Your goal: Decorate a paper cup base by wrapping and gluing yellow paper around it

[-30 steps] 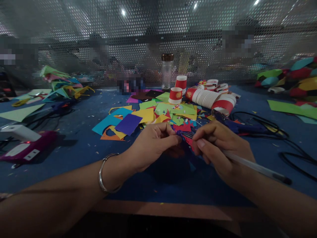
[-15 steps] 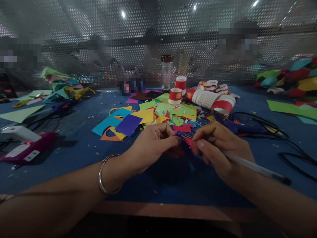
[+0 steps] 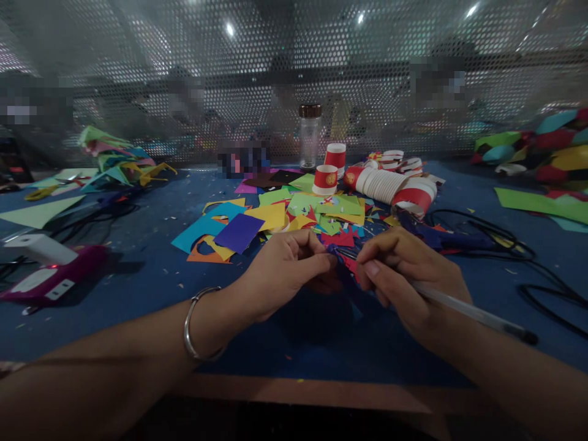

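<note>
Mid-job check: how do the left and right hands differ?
The left hand pinches a small blue-purple piece, while the right hand grips a pen. The left hand has a silver bangle at its wrist; the right hand shows none. Both have bent fingers and are over the blue table.

One pen (image 3: 478, 314), one bottle (image 3: 310, 139), one bracelet (image 3: 187, 329)

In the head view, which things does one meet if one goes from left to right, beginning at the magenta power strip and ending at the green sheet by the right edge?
Magenta power strip, silver bracelet, left hand, right hand, green sheet.
</note>
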`<state>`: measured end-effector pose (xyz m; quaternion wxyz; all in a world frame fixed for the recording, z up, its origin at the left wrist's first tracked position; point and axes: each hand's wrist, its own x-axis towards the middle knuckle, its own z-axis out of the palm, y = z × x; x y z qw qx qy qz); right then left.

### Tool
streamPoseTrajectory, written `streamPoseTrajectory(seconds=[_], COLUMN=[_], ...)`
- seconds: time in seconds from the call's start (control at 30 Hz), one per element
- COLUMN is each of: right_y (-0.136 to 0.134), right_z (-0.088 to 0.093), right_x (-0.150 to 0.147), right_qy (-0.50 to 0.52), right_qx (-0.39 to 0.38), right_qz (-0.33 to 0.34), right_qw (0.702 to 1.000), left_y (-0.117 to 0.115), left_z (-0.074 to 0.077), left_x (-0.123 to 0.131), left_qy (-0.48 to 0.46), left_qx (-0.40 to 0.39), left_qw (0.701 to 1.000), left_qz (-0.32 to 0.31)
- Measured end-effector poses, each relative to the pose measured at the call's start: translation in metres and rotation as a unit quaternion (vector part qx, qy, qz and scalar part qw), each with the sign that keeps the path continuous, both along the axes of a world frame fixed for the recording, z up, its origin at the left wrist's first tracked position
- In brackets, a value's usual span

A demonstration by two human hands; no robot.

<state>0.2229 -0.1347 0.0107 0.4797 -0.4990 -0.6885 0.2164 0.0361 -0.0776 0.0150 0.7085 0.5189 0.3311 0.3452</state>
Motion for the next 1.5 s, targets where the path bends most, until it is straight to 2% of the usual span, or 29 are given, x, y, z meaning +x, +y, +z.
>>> streamPoseTrajectory(seconds=[0.3,0.53,1.03,1.2,1.5], right_y=[-0.0018,-0.0008,0.0002,-0.0002,0.0008], right_z=[0.0004,-0.0002,-0.002,-0.0042,-0.0025], right_x=[-0.0013,0.0002,0.001,0.0032,0.0017], right_qy=[0.019,-0.016,-0.027,-0.035,-0.032], right_qx=[-0.008,0.013,0.016,0.041,0.038], right_qz=[-0.003,0.011,0.024,0.021,0.027], right_qw=[1.0,1.0,0.999,0.998,0.998], left_y=[-0.0006,0.0004,-0.0005,0.0004,0.0005], left_z=[0.0011,0.0017,0.0016,0.0008,-0.003], left_x=[0.0004,0.001,0.0011,0.0013,0.0019], left_qy=[0.006,0.016,0.021,0.01,0.01], left_qx=[-0.006,-0.011,-0.005,-0.004,0.008], left_qw=[1.0,1.0,1.0,1.0,1.0], left_qz=[0.003,0.005,0.002,-0.002,-0.003])
